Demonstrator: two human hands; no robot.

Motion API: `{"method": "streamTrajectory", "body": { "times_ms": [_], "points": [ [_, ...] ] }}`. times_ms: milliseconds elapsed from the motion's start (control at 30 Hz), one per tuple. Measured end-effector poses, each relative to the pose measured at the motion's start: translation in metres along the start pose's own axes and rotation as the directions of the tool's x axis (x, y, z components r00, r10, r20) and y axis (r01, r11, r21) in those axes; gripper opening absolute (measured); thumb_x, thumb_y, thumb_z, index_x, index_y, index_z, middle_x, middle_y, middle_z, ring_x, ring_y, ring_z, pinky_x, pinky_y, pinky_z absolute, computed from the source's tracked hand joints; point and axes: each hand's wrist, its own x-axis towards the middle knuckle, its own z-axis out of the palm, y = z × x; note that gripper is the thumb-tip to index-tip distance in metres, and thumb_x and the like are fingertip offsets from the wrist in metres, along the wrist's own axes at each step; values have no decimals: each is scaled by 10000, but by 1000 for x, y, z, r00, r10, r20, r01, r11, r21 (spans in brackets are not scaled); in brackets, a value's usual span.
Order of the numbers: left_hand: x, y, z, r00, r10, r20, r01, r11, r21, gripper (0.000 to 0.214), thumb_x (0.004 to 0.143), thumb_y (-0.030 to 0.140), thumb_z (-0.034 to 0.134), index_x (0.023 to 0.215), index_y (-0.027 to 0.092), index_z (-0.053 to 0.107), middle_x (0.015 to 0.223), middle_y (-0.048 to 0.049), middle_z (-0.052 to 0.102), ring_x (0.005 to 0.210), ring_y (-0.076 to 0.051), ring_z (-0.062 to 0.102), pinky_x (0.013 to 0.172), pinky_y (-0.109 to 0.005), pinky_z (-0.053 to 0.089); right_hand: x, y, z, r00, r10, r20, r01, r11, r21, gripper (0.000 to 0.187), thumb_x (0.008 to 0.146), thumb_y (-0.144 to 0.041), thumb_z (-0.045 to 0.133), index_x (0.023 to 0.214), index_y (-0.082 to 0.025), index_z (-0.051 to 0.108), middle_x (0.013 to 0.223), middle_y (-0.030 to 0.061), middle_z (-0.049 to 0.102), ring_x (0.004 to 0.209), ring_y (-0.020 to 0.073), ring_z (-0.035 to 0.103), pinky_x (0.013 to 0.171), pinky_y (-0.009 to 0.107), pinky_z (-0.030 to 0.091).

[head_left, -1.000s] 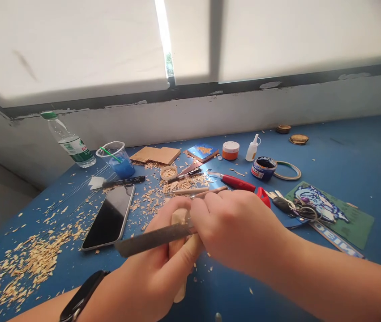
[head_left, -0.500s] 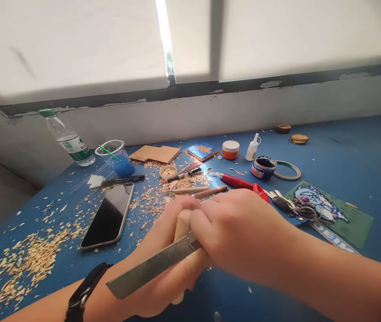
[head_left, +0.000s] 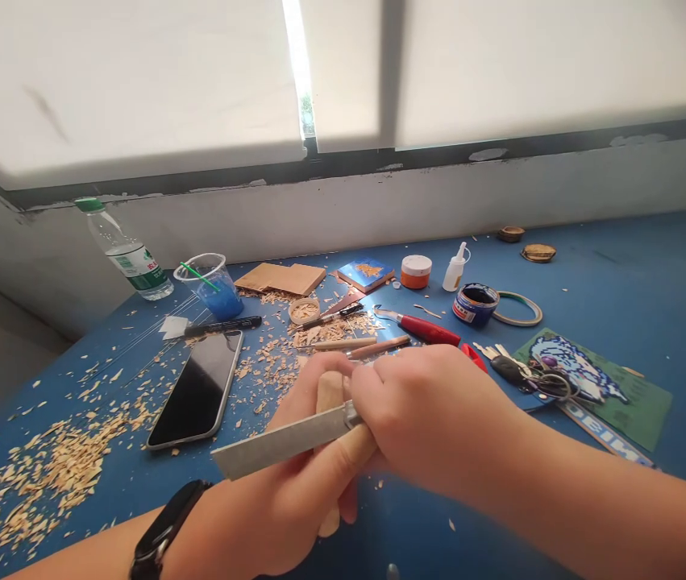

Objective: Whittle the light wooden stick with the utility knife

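Observation:
My left hand (head_left: 294, 491), with a black band on the wrist, is wrapped round a pale wooden piece (head_left: 330, 392) held upright over the blue table (head_left: 650, 298). My right hand (head_left: 433, 415) grips the handle end of a flat metal file (head_left: 285, 441). The file's blade lies across the wooden piece and points to the left. The lower tip of the wood shows below my left hand.
A phone (head_left: 197, 390) lies left of my hands among wood shavings (head_left: 46, 467). Behind are a red-handled knife (head_left: 424, 328), a paint jar (head_left: 474, 303), a glue bottle (head_left: 454, 269), a plastic cup (head_left: 213, 283), a water bottle (head_left: 125, 251), wooden boards (head_left: 280, 278) and keys (head_left: 530, 374).
The file swung down and toward me, then came back up and away across the wood. Both hands kept their grip.

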Motion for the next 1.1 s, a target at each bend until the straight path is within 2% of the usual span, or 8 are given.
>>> {"method": "streamTrajectory", "body": {
  "times_ms": [100,167,333,467,600,733,933,1100],
  "points": [
    [-1,-5,4,992,-120,-26,121,991,64,342,1049,523,492,1258,254,507,622,45,568,536,-131,544,578,-241,493,-1,-4,5,996,70,-57,-72,997,-39,185,646,-140,791,671,-199,617,561,-13,592,452,166,522,438,320,137],
    [1,-8,7,985,-153,-77,156,987,42,405,1028,583,500,1261,254,472,577,68,526,496,-122,504,524,-230,457,0,-7,8,990,129,-60,-133,989,-62,184,621,-93,750,662,-199,605,552,-10,586,442,171,530,429,317,126],
    [10,-14,11,957,-214,-198,204,977,-67,550,923,636,654,1247,262,413,499,97,512,453,-123,477,457,-208,403,4,-12,9,971,197,134,-177,973,-151,224,655,-102,793,633,-196,591,585,12,599,444,161,529,417,323,119],
    [13,-8,4,972,-188,-140,177,981,-83,566,907,639,666,1239,251,421,503,91,526,450,-135,506,461,-221,418,4,-11,5,948,236,215,-220,971,-97,191,719,-189,832,722,-188,641,602,-1,607,458,165,545,409,320,140],
    [9,3,-11,993,-106,52,102,991,82,422,966,561,603,1211,228,522,584,39,586,505,-156,571,521,-265,483,2,-7,1,988,72,135,-78,996,41,250,752,-331,845,747,-193,637,627,-3,624,505,185,579,422,329,183],
    [3,13,-14,984,-86,155,59,983,174,432,985,560,541,1254,225,496,684,11,625,530,-161,590,488,-258,473,1,-2,4,999,-41,-25,41,999,-12,277,719,-334,851,700,-198,610,594,0,586,476,189,530,437,341,174],
    [3,26,-3,997,-71,35,63,976,206,319,1026,523,494,1151,230,514,615,40,586,511,-141,552,509,-246,479,1,3,8,996,-55,-73,50,996,-68,131,815,-274,703,741,-192,634,628,25,599,509,205,528,454,349,200],
    [4,13,-1,998,-63,11,59,978,199,315,1043,533,479,1130,237,544,616,29,612,555,-150,582,603,-270,524,4,1,5,999,31,-17,-33,996,-85,36,772,-166,648,743,-186,646,616,30,607,492,190,520,456,339,185]
  ]
}}
